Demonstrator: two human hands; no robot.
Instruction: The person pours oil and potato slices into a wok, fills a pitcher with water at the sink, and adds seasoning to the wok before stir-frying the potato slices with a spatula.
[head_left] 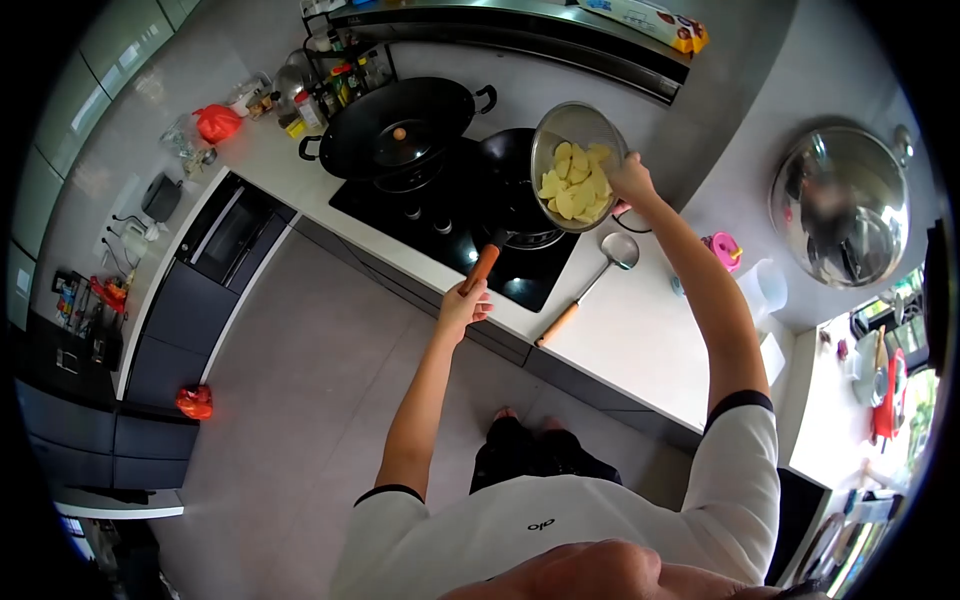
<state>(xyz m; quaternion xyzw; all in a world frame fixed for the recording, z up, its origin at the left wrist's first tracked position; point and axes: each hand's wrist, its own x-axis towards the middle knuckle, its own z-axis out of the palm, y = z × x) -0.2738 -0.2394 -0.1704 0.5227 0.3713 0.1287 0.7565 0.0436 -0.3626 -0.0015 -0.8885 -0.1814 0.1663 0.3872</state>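
Note:
My left hand is closed on the end of the wooden handle of a black wok, which sits on the right side of the cooktop. With my right hand I grip the rim of a metal strainer at its right side. It is tilted toward me over the wok and hides much of it. Pale yellow slices, looking like potato, lie in the strainer. On the counter to the right rests a ladle with a wooden handle.
A large black two-handled wok stands on the left of the black cooktop. Sauce bottles crowd the back corner. A range hood overhangs the back. A big shiny lid hangs on the right wall, near a pink-lidded container.

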